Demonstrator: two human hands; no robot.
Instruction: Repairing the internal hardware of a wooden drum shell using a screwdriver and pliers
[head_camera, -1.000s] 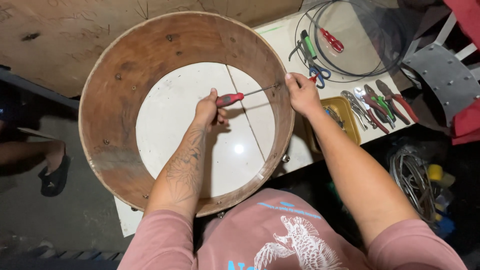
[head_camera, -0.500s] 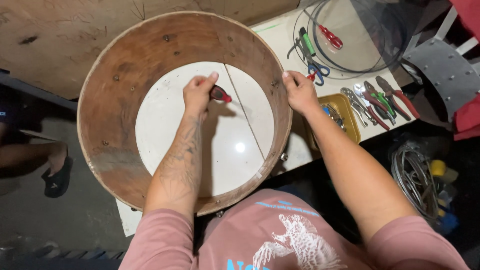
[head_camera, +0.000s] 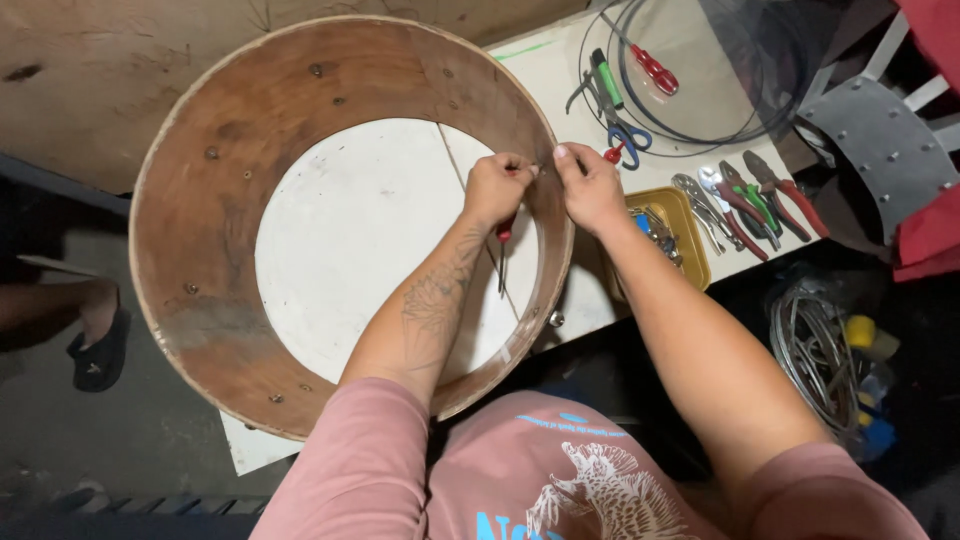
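Observation:
A large round wooden hoop (head_camera: 220, 230), like a drum shell, lies on a white board (head_camera: 360, 230). My left hand (head_camera: 497, 186) reaches inside the hoop and presses against its right inner wall, holding a red-handled screwdriver (head_camera: 503, 250) that hangs down from the palm. My right hand (head_camera: 590, 185) grips the hoop's rim from outside, thumb on the top edge, right across from my left hand. Several small screw heads dot the hoop's inner wall.
To the right stand a yellow tray (head_camera: 680, 235) with small parts, several pliers (head_camera: 745, 200), blue scissors (head_camera: 625, 135) and a black cable loop (head_camera: 700, 90). A coil of wire (head_camera: 815, 345) lies lower right. Another person's sandalled foot (head_camera: 95, 335) is at the left.
My left hand moved from the hoop's middle to its right wall, and the screwdriver swung from level to hanging down. My right hand stayed on the rim.

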